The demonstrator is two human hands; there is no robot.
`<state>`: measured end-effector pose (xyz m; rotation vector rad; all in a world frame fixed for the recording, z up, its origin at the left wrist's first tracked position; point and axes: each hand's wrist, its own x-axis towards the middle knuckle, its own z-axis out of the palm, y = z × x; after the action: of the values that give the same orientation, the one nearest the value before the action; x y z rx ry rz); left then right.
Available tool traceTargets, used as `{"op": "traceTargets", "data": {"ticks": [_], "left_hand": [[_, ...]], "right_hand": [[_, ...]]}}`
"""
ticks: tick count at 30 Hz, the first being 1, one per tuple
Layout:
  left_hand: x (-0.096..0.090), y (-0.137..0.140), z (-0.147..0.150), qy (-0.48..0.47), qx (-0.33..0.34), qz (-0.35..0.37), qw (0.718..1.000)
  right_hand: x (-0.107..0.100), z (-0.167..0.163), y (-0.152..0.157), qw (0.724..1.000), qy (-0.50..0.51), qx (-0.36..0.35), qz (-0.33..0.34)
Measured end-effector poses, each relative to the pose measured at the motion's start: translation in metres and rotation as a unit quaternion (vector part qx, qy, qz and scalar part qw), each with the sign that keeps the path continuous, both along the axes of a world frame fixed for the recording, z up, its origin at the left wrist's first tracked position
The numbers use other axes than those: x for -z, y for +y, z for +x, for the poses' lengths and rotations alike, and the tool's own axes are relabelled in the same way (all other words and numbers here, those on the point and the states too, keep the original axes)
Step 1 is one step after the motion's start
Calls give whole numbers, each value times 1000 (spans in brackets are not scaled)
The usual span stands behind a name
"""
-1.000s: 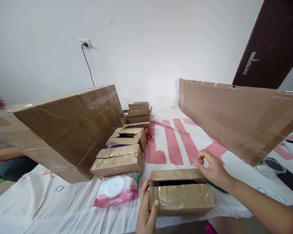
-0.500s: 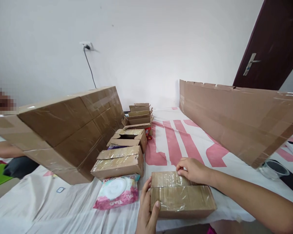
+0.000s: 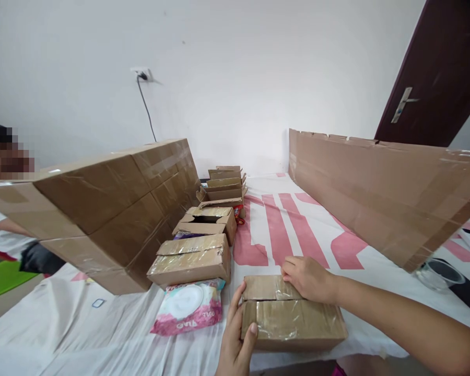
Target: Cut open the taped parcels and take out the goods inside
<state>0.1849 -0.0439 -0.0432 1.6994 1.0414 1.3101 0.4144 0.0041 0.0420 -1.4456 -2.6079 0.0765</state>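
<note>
A taped cardboard box (image 3: 297, 318) lies at the near edge of the cloth-covered surface, a narrow gap running between its two top flaps. My left hand (image 3: 237, 331) grips its left end, thumb on the near side and fingers round the back corner. On the far top flap, my right hand (image 3: 307, 279) rests with curled fingers closed at the flap; the fingertips are partly hidden. Just left of my left hand lies a pink and white pack of wet wipes (image 3: 190, 308). Behind the pack is another taped cardboard box (image 3: 191, 258).
Several open cardboard boxes (image 3: 223, 196) stand in a row toward the wall. A big cardboard block (image 3: 113, 209) borders them on the left, with a person partly visible behind it. To the right stands a long cardboard panel (image 3: 376, 193), near a clear round container (image 3: 438, 274).
My right hand's fingers have shifted slightly left and lie flatter against the far flap. My left hand keeps its hold. At the left, the other person's arm has drawn back behind the cardboard block.
</note>
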Motion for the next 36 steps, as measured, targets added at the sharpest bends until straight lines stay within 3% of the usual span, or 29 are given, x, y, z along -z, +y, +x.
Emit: {"op": "traceTargets", "data": {"ticks": [9,13,16,25,36], "left_hand": [[3,-2,1,0,-8,1,1000],[4,0,0,2,-11,-12,1000],[5,1,-1,8,-4,-15,1000],[9,2,1,1,-7,15,1000],[11,6,-1,12,-9,14,1000]], "right_hand": [[-27,22,-14,986,91,-136,-29],[-25,24,-17,978,107,-176,-27],[-17,20,-15,978,87,-187,14],[-11,8,-9,986,-15,-149,78],[-22,-12,10,997,-22,-63,-48]]}}
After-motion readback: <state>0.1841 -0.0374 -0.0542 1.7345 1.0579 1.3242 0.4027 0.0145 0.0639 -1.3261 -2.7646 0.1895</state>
